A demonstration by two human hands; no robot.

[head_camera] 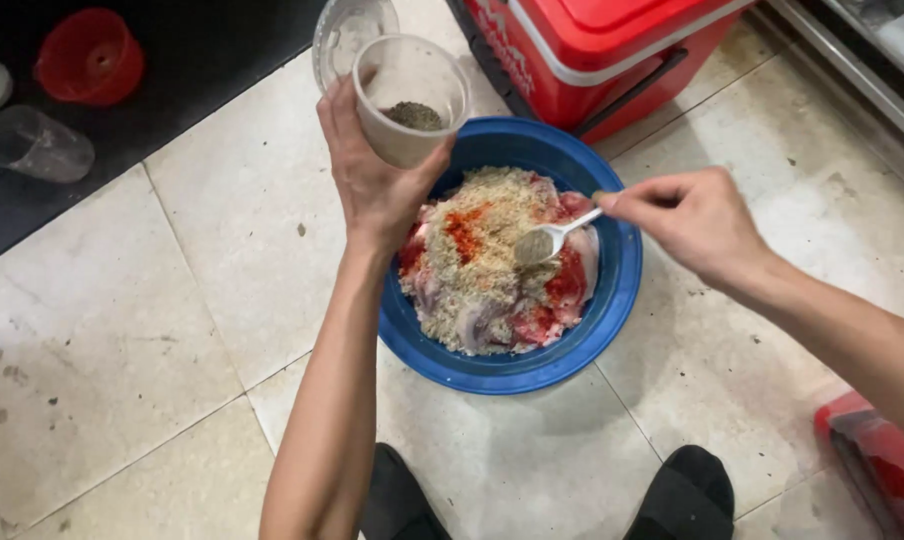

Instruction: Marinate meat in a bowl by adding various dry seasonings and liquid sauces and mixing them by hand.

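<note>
The left hand point(372, 180) wraps its fingers closed around a plastic cup point(410, 98) of grey powder. The right hand point(692, 222) pinches a white spoon point(552, 240) between closed fingertips, above the blue bowl point(612, 300).

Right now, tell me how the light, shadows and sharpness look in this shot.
Head view: soft, even overhead light; faint shadow on the tiled floor below the blue bowl; mild glare on the red cooler; left hand, cup, right hand and spoon reasonably sharp.

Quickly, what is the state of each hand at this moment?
Left hand: closed around a clear plastic cup with grey-green ground spice inside.
Right hand: closed on a small white plastic spoon over the blue round bowl.
</note>
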